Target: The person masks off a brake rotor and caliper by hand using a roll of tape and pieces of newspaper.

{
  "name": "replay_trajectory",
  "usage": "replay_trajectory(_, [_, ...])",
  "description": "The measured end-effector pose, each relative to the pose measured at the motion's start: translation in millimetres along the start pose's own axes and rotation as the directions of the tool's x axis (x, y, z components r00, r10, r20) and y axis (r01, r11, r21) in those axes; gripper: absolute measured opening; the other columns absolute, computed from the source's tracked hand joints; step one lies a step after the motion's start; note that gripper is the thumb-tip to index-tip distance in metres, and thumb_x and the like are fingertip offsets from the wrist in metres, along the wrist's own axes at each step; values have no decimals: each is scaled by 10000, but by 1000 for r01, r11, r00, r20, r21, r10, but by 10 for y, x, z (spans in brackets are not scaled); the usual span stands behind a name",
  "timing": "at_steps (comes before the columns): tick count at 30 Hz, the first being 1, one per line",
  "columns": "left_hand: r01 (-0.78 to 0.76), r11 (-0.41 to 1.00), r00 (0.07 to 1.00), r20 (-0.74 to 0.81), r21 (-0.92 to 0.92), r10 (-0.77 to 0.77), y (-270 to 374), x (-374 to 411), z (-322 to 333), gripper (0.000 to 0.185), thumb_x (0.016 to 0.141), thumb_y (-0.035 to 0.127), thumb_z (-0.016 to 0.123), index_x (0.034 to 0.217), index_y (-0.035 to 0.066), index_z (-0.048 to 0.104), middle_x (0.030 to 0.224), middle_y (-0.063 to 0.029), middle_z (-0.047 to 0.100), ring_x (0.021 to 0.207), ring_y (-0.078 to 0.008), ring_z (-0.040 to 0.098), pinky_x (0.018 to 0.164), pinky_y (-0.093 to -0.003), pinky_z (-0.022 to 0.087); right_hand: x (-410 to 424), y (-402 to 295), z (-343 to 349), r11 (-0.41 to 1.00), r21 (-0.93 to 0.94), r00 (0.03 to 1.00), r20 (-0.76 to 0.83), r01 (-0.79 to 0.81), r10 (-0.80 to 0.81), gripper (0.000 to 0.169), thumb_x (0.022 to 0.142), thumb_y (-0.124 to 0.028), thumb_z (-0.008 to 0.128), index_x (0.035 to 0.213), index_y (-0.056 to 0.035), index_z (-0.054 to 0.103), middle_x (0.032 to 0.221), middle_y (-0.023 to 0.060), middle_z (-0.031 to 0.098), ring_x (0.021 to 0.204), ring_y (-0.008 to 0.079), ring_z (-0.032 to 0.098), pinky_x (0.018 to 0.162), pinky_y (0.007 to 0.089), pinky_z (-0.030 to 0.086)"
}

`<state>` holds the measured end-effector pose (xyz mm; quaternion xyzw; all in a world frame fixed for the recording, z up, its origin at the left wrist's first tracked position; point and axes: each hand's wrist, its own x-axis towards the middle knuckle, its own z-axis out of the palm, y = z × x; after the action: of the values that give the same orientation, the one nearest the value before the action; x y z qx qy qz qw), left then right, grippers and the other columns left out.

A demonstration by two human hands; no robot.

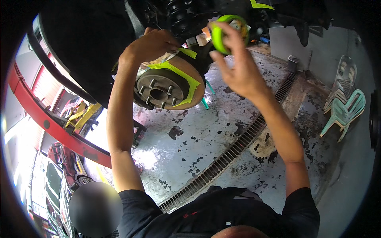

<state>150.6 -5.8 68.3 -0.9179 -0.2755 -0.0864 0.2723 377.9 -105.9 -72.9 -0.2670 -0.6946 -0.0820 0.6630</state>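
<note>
My left hand (150,44) is raised at the top edge of the brake disc (195,71), by crumpled covering material (157,60). Its fingers are partly hidden, so its hold cannot be made out. Bright yellow-green masking tape (193,83) runs around the hub (160,86), whose wheel studs stick out. A loose-ended strip of the same tape (188,53) lies near my left fingertips. To the right, my right hand (238,64), blurred, has its fingers spread around the near side of a yellow-green tape roll (219,35); whether they grip it is unclear.
A black coil spring (178,15) and dark wheel-well liner (86,38) surround the hub. A red lift beam (59,122) crosses the left side. Below run a peeling painted floor (178,154) and a drain grate (223,165). Stacked green plastic chairs (346,107) stand at right.
</note>
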Motion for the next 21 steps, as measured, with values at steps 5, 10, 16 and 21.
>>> replay_trajectory(5, [39, 999, 985, 169, 1, -38, 42, 130, -97, 264, 1026, 276, 586, 1152, 170, 791, 1188, -57, 737, 1154, -246, 647, 1110, -391, 341, -225, 141, 580, 980, -200, 988, 149, -4, 34, 618, 947, -139, 688, 1485, -20, 406, 1127, 285, 603, 976, 387, 660, 855, 485, 538])
replay_trajectory(10, [0, 999, 997, 78, 42, -4, 49, 22, -46, 241, 1028, 247, 607, 1137, 119, 779, 1120, -73, 759, 1078, -277, 702, 1018, -433, 488, -258, 23, 614, 963, -264, 991, 100, -59, 88, 641, 896, -155, 736, 1430, 25, 431, 1143, 290, 594, 1014, 416, 636, 889, 487, 508])
replay_trajectory(16, [61, 993, 997, 51, -99, -56, 80, 24, -57, 216, 1014, 223, 646, 1148, 109, 771, 1130, -108, 770, 1014, -265, 754, 926, -402, 592, -239, -91, 560, 966, -255, 999, -29, -45, 39, 615, 819, -53, 714, 1384, -25, 475, 1112, 249, 612, 1020, 418, 607, 908, 504, 470])
replay_trajectory(21, [81, 992, 991, 115, -99, -70, 30, 51, -95, 256, 1033, 244, 607, 1228, 146, 741, 1155, -107, 764, 1079, -274, 729, 1029, -462, 488, -295, -82, 628, 959, -221, 983, -4, -179, 182, 559, 816, -29, 681, 1343, -61, 497, 1095, 219, 631, 1019, 405, 613, 884, 506, 478])
